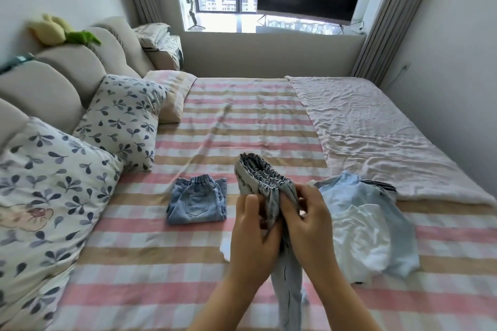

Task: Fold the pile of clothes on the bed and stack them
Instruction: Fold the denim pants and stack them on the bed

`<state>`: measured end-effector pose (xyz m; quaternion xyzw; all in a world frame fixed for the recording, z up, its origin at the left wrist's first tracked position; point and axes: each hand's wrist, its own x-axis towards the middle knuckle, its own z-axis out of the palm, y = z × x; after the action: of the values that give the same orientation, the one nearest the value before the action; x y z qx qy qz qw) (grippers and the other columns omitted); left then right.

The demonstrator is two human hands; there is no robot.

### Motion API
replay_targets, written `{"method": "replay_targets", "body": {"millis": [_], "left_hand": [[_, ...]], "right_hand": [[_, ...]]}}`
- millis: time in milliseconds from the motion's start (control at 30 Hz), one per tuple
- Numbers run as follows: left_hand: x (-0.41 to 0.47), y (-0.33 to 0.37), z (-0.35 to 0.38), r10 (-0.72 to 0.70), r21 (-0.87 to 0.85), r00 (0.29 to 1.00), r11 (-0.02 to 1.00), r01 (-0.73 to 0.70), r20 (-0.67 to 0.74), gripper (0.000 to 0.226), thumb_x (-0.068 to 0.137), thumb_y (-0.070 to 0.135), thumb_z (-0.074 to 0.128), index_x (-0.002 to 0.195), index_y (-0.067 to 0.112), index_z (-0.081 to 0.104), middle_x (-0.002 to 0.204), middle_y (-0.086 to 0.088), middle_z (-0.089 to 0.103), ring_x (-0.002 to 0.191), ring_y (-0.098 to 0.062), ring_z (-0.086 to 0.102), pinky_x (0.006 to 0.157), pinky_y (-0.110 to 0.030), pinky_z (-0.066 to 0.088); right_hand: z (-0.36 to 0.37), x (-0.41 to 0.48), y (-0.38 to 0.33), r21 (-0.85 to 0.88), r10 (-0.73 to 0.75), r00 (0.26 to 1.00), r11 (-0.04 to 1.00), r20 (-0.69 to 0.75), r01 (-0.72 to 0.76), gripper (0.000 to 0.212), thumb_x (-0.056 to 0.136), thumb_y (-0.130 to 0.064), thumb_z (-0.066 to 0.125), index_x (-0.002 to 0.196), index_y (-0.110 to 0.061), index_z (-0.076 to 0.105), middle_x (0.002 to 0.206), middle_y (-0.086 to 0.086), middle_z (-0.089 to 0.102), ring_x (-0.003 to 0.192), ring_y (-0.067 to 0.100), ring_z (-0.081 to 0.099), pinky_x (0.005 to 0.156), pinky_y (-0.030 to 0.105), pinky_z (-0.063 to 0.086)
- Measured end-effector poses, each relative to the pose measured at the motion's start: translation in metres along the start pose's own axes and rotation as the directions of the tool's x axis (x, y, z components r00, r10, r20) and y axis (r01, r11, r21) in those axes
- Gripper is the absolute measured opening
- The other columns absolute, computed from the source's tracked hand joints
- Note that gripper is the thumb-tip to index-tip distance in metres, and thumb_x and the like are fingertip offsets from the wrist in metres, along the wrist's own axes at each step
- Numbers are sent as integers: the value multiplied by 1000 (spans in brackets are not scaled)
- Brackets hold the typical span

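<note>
Left hand (254,234) and right hand (306,226) both grip the bunched waistband of pale jeans (266,179) above the bed (150,263)

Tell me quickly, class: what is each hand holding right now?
Left hand: grips the pale jeans by the waistband.
Right hand: grips the pale jeans too.

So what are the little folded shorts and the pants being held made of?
The folded shorts look like washed denim: faded blue weave, stitched back pocket, gathered elastic waist. The held pants seem thinner pale blue cloth, maybe soft denim or cotton, with a puckered elastic waistband; hard to tell for sure.
</note>
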<state>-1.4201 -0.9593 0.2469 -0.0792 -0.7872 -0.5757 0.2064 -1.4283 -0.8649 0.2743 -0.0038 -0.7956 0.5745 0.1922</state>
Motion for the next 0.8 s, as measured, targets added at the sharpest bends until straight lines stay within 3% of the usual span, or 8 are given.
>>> {"method": "replay_targets", "body": {"millis": [33, 133, 233, 333, 500, 567, 667, 800], "left_hand": [[0, 4, -1, 17, -17, 1000, 1000, -16, 23, 16, 79, 12, 56, 85, 19, 43, 90, 7, 42, 77, 0, 49, 64, -19, 46], [4, 15, -5, 54, -60, 993, 997, -48, 109, 19, 76, 18, 54, 92, 25, 46, 99, 7, 44, 87, -3, 52, 76, -18, 46], [13, 19, -14, 98, -103, 972, 992, -77, 212, 33, 77, 3, 50, 104, 22, 52, 108, 5, 48, 102, -8, 52, 89, -20, 43], [30, 22, -29, 174, -81, 929, 984, -156, 327, 44, 77, -9, 48, 115, 10, 59, 113, 0, 54, 109, -10, 53, 95, -23, 43], [75, 26, -65, 80, -112, 978, 988, -103, -194, 39, 71, 12, 77, 97, 29, 53, 93, 8, 57, 84, 2, 55, 73, -15, 47], [94, 21, -84, -84, -215, 996, 972, 90, 36, 56, 64, 31, 82, 109, 27, 51, 109, 8, 58, 102, -1, 55, 87, -24, 47], [106, 13, -97, -79, -347, 864, 895, 282, 498, 54, 61, 42, 80, 111, 31, 62, 112, 0, 67, 107, -18, 62, 83, -30, 53], [112, 0, -86, -109, -412, 929, 873, 260, 354, 24, 71, 19, 76, 93, 27, 73, 96, -2, 73, 90, -16, 69, 72, -22, 54]], "right_hand": [[-1, 0, -4, -1, -4, 1000, 1000, 23, 4, 8, 84, -30, 65, 88, -31, 58, 88, 0, 56, 83, 2, 55, 75, 19, 43], [-5, 5, -12, -45, 13, 995, 999, 95, -8, 48, 67, -63, 67, 95, -26, 55, 92, -4, 54, 86, -4, 53, 75, 9, 41], [-16, 25, -19, 6, 54, 984, 998, 172, -56, 36, 68, -43, 77, 91, -24, 57, 85, -8, 64, 80, 8, 62, 72, 22, 49], [-28, 48, -24, 69, -12, 975, 998, 223, -3, 16, 71, -24, 73, 81, -27, 61, 72, -11, 66, 69, 6, 61, 63, 20, 49], [-37, 71, -33, 147, -80, 959, 988, 272, 41, 21, 67, -18, 60, 82, -3, 60, 75, 26, 56, 64, 20, 50, 60, 36, 42], [-37, 80, -38, 176, -92, 954, 983, 285, 42, 19, 67, -18, 59, 85, -14, 65, 74, 17, 63, 66, 16, 55, 61, 32, 46], [-31, 90, -44, 223, -123, 937, 974, 327, 50, 27, 68, -16, 56, 81, -35, 69, 69, -8, 67, 65, 8, 59, 60, 23, 49], [-23, 104, -38, 196, -123, 911, 979, 395, 47, 26, 73, -20, 58, 89, -36, 69, 85, -9, 72, 78, 6, 66, 69, 20, 52]]}}
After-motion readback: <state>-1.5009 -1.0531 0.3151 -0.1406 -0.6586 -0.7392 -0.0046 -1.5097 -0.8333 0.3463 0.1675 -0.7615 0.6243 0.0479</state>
